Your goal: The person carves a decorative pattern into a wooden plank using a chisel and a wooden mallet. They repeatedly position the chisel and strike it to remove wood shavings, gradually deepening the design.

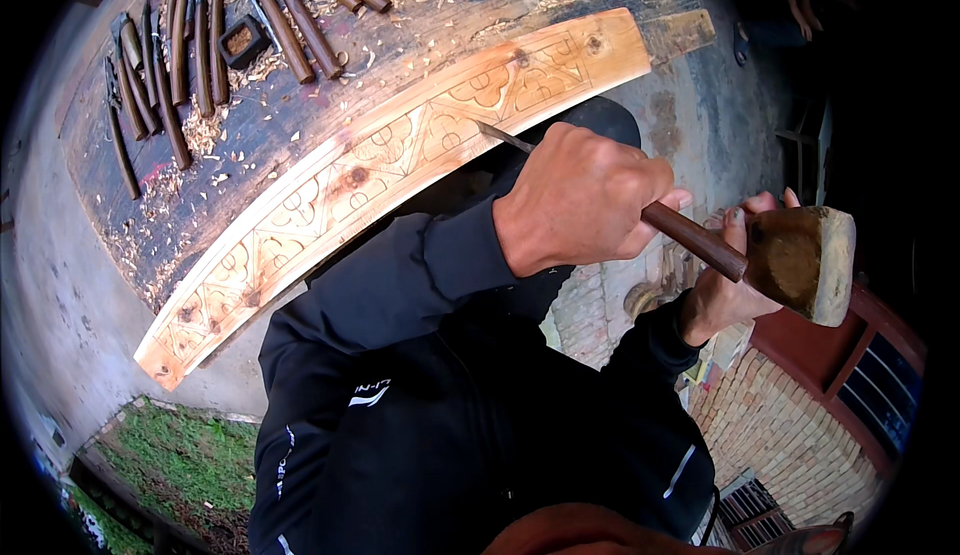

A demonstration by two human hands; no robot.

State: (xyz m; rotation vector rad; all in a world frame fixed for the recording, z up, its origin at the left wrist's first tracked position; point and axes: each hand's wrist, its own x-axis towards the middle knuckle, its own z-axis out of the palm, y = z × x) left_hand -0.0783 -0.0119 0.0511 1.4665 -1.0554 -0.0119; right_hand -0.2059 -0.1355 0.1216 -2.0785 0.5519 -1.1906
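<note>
A pale wooden board (365,155) lies along the workbench edge, marked with pencilled scrolls and triangles, partly carved. My left hand (590,195) is closed round a carving chisel (695,240) with a dark wooden handle. Its thin metal tip rests at or just over the board's near edge; exact contact is hard to tell. In my right hand (725,300) is a wooden mallet (805,265) with a worn, blocky head. The mallet head is right beside the butt of the chisel handle; I cannot tell whether they touch. My right fingers are partly hidden behind the mallet.
Several chisels (205,45) with brown handles lie across the far left of the dark workbench (250,145), among wood shavings. A small black box (243,42) sits between them. A brick wall (780,425) stands lower right, and grass (185,465) shows lower left.
</note>
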